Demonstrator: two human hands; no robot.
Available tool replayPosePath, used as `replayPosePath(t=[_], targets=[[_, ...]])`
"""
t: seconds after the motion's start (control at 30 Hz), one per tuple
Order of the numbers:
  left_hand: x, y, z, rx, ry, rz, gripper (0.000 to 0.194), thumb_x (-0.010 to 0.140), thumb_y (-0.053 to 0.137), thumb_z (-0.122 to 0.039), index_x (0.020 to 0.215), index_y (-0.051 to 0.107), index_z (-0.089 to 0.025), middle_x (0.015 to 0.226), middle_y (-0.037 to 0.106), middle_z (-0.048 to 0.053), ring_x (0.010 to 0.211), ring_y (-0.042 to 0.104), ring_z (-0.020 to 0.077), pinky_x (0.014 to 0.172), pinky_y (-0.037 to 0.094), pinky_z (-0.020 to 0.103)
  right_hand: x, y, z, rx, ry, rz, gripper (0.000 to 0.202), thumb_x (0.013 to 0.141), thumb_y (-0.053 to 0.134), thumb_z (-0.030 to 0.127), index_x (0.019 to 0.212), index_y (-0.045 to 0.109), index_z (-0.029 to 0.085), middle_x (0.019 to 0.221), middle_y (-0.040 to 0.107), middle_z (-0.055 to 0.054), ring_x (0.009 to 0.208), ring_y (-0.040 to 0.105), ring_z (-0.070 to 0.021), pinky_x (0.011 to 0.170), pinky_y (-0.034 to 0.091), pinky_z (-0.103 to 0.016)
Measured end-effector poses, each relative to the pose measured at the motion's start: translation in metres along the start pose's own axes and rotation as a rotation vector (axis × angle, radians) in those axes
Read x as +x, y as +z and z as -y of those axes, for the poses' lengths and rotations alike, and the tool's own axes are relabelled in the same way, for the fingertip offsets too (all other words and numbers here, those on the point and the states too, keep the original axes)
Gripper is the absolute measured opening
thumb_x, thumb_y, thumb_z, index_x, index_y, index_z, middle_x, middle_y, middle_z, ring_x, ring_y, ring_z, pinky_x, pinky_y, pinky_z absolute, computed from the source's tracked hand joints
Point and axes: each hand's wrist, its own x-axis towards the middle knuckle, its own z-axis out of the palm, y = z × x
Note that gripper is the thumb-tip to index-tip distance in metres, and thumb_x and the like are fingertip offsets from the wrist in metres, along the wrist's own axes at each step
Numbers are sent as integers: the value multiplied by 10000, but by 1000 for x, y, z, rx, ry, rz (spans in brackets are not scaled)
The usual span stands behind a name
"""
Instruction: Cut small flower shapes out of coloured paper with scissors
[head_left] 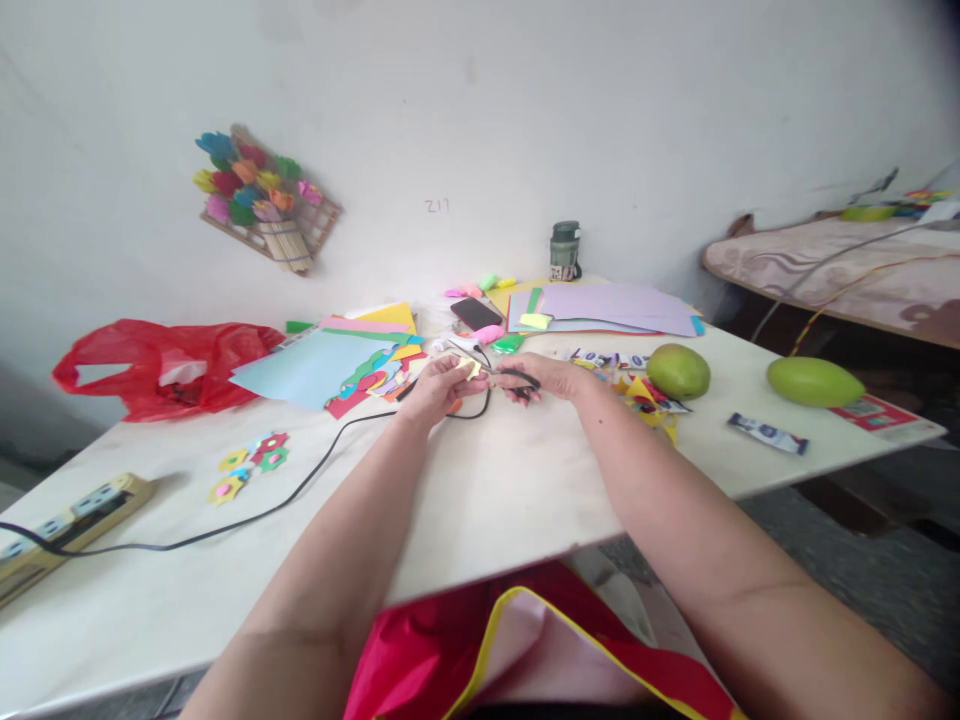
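Scissors [529, 379]: where?

Right hand [546, 376], fingers curled round the black handles. Long axis runs leftward from that hand, toward the pale yellow paper piece [470, 369].

Paper held how?

Left hand [439, 386] pinches it between thumb and fingers. It sits at those fingertips, on the side facing the right hand.

Nearer hand?

Left, touching. Right is just beside. Blades on paper or short of it: can't tell, too small. Black cable [322, 455] lies left of the left hand, on the table [495, 490].
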Motion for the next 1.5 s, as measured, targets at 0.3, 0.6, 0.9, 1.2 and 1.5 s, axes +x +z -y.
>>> replayPosePath(t=[0.3, 0.6, 0.9, 1.2, 1.5], targets=[[2, -1, 2, -6, -1, 1, 233, 653, 759, -193, 688, 536, -135, 616, 633, -8, 637, 693, 157, 749, 575, 293, 5, -1, -5, -8, 2, 10, 285, 834, 569, 390, 696, 505, 149, 530, 558, 25, 403, 491, -53, 324, 309, -150], [1, 1, 2, 9, -1, -12, 235, 664, 756, -198, 694, 531, -140, 616, 632, -9, 672, 700, 172, 780, 574, 324, 2, 1, -1, -21, -5, -4, 311, 808, 606, 421, 691, 498, 154, 532, 551, 32, 394, 477, -50, 317, 309, -155], [2, -1, 4, 9, 17, 6, 259, 659, 763, -234, 707, 524, -148, 594, 608, -32, 655, 696, 157, 756, 575, 302, 4, 2, -2, 13, 21, -14, 255, 812, 583, 357, 683, 492, 157, 505, 538, 41, 379, 459, -47, 321, 291, -157], [-1, 3, 1, 24, 11, 6, 241, 677, 748, -228, 687, 523, -143, 616, 630, -14, 669, 697, 159, 780, 575, 315, 2, 4, 2, 36, 2, -12, 291, 823, 537, 369, 630, 451, 170, 459, 465, 44, 400, 470, -69, 353, 293, -175], [-2, 4, -2, 43, -26, -39, 218, 692, 727, -213, 712, 521, -146, 641, 674, 23, 667, 703, 187, 716, 580, 325, 8, 5, -4, -306, -62, -172, 337, 673, 689, 476, 780, 586, 173, 555, 475, 53, 503, 438, -88, 474, 337, -212]])
